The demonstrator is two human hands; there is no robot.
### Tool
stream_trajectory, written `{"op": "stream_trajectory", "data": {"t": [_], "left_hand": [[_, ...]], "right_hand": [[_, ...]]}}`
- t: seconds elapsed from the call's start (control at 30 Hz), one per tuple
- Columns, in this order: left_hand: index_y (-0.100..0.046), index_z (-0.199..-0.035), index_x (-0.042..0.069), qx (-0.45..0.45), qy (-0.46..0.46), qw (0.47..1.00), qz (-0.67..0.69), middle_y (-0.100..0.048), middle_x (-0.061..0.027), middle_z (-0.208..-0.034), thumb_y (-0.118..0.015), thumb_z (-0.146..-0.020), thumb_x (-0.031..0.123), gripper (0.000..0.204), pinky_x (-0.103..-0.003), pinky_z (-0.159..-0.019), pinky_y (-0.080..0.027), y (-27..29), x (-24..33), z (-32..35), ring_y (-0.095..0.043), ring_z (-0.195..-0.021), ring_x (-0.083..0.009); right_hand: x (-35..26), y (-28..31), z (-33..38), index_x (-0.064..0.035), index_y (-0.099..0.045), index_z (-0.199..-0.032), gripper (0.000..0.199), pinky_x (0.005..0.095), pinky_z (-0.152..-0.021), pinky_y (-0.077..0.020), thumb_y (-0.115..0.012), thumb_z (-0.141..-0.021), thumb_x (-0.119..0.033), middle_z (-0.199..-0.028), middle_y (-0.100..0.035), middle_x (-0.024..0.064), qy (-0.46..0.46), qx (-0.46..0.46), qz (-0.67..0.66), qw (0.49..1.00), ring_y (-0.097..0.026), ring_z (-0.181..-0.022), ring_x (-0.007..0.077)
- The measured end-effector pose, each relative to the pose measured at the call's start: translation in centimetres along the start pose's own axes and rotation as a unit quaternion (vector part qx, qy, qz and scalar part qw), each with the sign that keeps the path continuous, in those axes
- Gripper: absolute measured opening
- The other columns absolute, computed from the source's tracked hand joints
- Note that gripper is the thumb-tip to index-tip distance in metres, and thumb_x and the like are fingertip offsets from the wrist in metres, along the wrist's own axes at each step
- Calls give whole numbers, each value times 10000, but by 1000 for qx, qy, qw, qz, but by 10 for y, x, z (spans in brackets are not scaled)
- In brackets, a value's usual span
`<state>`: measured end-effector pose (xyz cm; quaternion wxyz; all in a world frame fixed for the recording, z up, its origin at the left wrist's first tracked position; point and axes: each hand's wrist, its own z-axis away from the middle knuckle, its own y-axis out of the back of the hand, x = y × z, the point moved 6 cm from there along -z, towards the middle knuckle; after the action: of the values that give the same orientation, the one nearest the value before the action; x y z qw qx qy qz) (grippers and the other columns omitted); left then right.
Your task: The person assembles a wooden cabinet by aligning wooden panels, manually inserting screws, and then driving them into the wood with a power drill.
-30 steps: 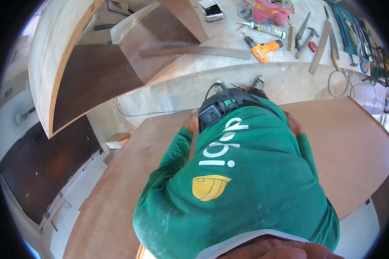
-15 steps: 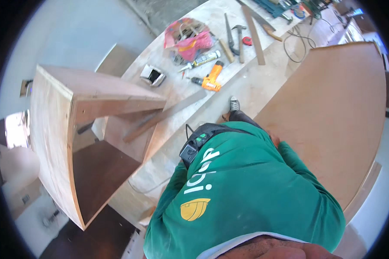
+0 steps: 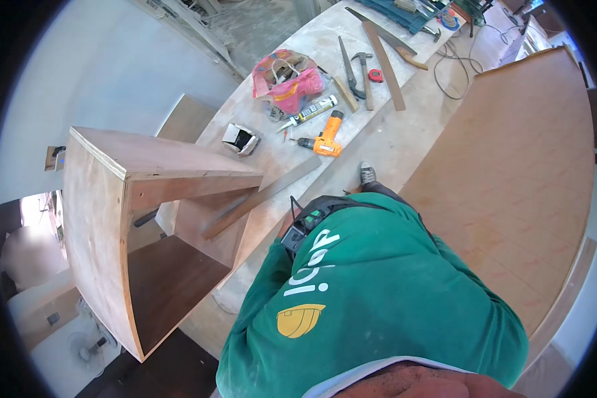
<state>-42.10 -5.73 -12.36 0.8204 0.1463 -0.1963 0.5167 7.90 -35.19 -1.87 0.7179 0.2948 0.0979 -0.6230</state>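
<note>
Neither of my hands shows; my green shirt, with white lettering and a yellow emblem, fills the lower middle and hides them. A black device sits at the shirt's upper edge. One grey shoe pokes out beyond it onto the dusty floor. A large plywood sheet lies flat to my right. To my left stands an open plywood cabinet with a dark inner panel. A long wood strip leans from the floor against it.
On the floor ahead lie an orange drill, a caulk tube, a pink bag, a hammer, a handsaw, a small red tape measure, wood battens and a cable. A small metal box sits by the cabinet.
The view has swung round: the cabinet has shifted from the upper left to the left, and the plywood sheet from below me to my right. No hand appears in any frame.
</note>
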Motion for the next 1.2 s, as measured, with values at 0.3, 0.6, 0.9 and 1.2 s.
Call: {"op": "stream_trajectory", "data": {"t": [0.3,0.6,0.9,1.2], "left_hand": [[-556,-1451,-4,37,-53,994,-88,-601,-238,-1432,-741,-920,351,665,-425,-1148,-419,24,10,-10,-537,-1367,-366],[-496,-1503,56,287,-361,834,-302,-535,-242,-1494,-752,-915,317,693,-494,-1177,-380,31,109,0,-485,-1391,-422],[-648,-1257,114,219,-326,737,-550,-644,-131,-1272,-778,-820,210,466,-559,-1005,-488,5,209,-64,-610,-1249,-360],[-658,-1186,119,197,-435,705,-525,-653,-102,-1167,-854,-730,239,510,-499,-925,-514,-44,266,80,-620,-1132,-346]], "right_hand": [[-22,11,-10,-108,-616,-1396,493,465,-948,-533,-593,-1006,-409,-1211,-704,140,7,-10,7,1000,-692,-1070,295],[-31,50,1,-118,-617,-1389,475,465,-910,-545,-589,-1008,-401,-1183,-707,130,-31,-23,38,999,-700,-1040,290],[-59,112,12,-127,-618,-1383,459,465,-873,-557,-585,-1010,-392,-1154,-709,119,-79,-53,87,992,-707,-1011,286],[-43,147,-69,-136,-619,-1376,442,465,-835,-569,-581,-1012,-384,-1126,-712,108,-94,-121,119,981,-715,-982,281]]}}
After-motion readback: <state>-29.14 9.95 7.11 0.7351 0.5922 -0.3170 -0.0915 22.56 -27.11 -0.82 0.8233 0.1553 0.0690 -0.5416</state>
